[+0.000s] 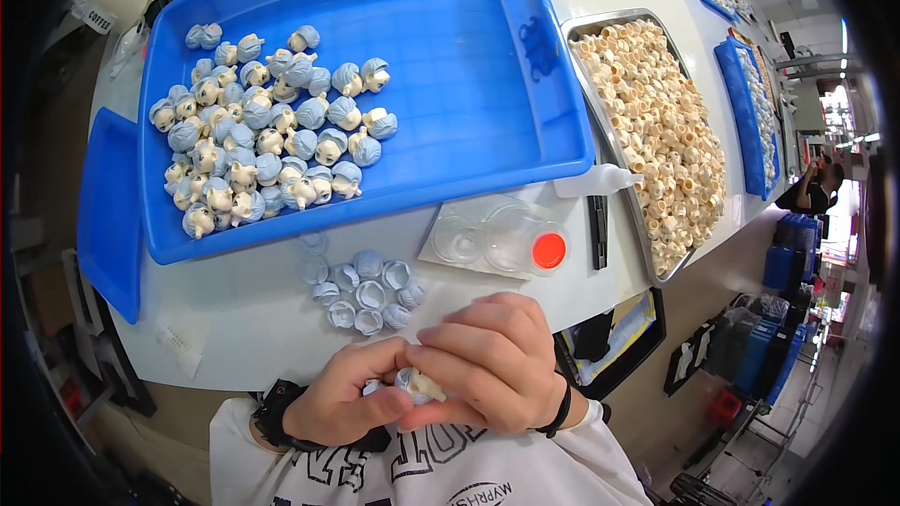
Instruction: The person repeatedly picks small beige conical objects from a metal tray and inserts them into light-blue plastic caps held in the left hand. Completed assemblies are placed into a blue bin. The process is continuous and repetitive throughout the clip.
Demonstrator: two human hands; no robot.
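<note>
Close to my body, both hands meet around a small doll head (419,385) with light-blue hair and a cream face. My left hand (342,394) is closed, its thumb against the hair side. My right hand (497,365) curls over the head from the other side, with the fingertips hiding part of it. A bit of light blue also shows between the left fingers; I cannot make out what it belongs to. Just beyond my hands, hollow light-blue hair shells (371,295) lie in a cluster on the white table (244,319).
A large blue bin (366,211) holds many finished-looking doll heads (253,131) on its left side. To the right stands a metal tray (664,274) of hollow cream pieces (656,131). Between them are a white squeeze bottle (591,182) and a clear container with a red disc (548,250).
</note>
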